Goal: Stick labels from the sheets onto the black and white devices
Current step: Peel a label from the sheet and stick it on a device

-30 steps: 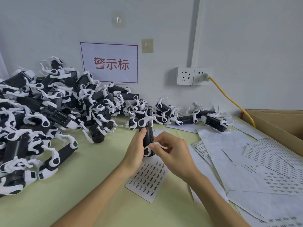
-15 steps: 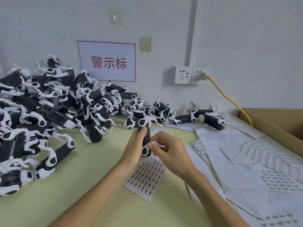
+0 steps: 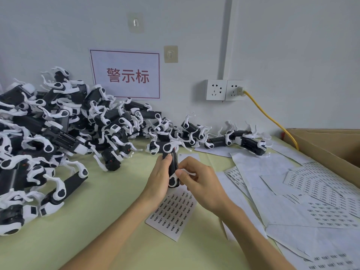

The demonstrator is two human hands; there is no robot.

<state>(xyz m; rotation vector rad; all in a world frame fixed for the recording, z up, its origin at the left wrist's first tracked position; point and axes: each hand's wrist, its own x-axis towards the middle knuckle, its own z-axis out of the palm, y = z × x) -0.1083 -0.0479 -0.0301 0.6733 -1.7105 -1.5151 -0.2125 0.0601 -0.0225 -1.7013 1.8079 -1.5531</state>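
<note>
Green table (image 3: pixel 109 221), cardboard box (image 3: pixel 331 156) at right, left hand (image 3: pixel 158 182) gripping device (image 3: pixel 173 166)

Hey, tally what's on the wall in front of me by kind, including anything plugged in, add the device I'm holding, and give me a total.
Adhesive hooks: 2
Paper sign: 1
Socket plates: 2
Yellow cable, plugged into the right-hand plate: 1
Held device: 1
Total: 7
</note>
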